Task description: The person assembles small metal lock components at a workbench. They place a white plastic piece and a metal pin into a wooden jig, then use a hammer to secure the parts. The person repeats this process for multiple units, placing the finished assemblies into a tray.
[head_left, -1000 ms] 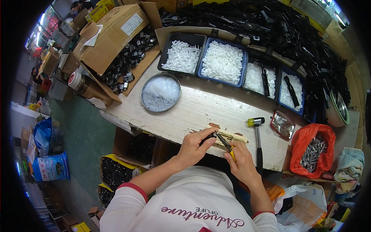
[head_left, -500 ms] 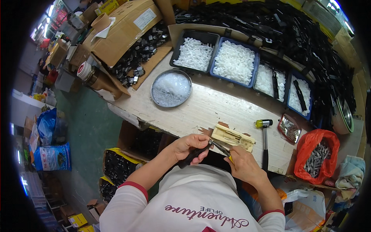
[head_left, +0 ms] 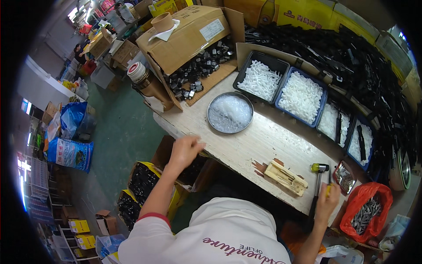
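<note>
My left hand (head_left: 186,152) is at the table's left front edge, short of the round metal dish (head_left: 230,127) of small clear pieces. Its fingers are curled and a little blurred; what they hold, if anything, does not show. At the right, my right hand (head_left: 329,203) is closed around a yellow-handled tool (head_left: 329,190) with a thin dark shaft pointing away from me. Beside it lies a mallet (head_left: 319,168) with a yellow and black head. A cream-coloured grooved block (head_left: 285,178) sits near the front edge, between my hands.
Bins of white plastic pieces (head_left: 301,97) line the back, before a heap of black parts (head_left: 347,61). A red bag (head_left: 367,213) of grey pieces and a small tray (head_left: 344,177) stand right. Boxes of black parts (head_left: 143,182) sit below the table's left edge; a jar (head_left: 147,81) stands far left.
My hands have parted: the left went left and away from me, the right went right with the yellow-handled tool. The black part between them is no longer seen there. The view has shifted.
</note>
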Available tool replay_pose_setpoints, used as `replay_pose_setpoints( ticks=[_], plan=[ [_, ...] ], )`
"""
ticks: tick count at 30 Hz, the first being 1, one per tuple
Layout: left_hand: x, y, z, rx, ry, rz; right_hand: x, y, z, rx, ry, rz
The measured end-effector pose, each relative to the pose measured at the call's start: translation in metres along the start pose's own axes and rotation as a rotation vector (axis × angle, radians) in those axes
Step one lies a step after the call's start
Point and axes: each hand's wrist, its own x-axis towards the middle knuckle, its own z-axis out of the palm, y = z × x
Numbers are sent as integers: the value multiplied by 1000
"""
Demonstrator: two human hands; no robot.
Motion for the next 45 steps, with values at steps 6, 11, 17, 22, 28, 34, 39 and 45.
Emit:
replay_pose_setpoints(
  ticks=[6,11,17,22,28,34,39,45],
  plan=[
    [138,-13,20,307,461,19,-19,91,-15,-451,76,138],
    [191,-61,21,394,515,-1,-18,93,-7,-546,107,188],
    [163,-56,18,382,334,154,18,70,-16,-418,290,15],
    [140,-47,25,140,297,176,89,40,5,-274,176,-195],
    [119,-54,14,-787,167,-238,165,32,34,-509,-15,-379],
    [102,-85,14,-1235,120,-227,194,32,40,-492,-77,-597],
    [75,-65,14,-1572,109,-265,183,6,26,-342,144,-642],
    [33,12,26,-1524,-238,-215,72,-46,13,-347,-233,-631]
  ],
)
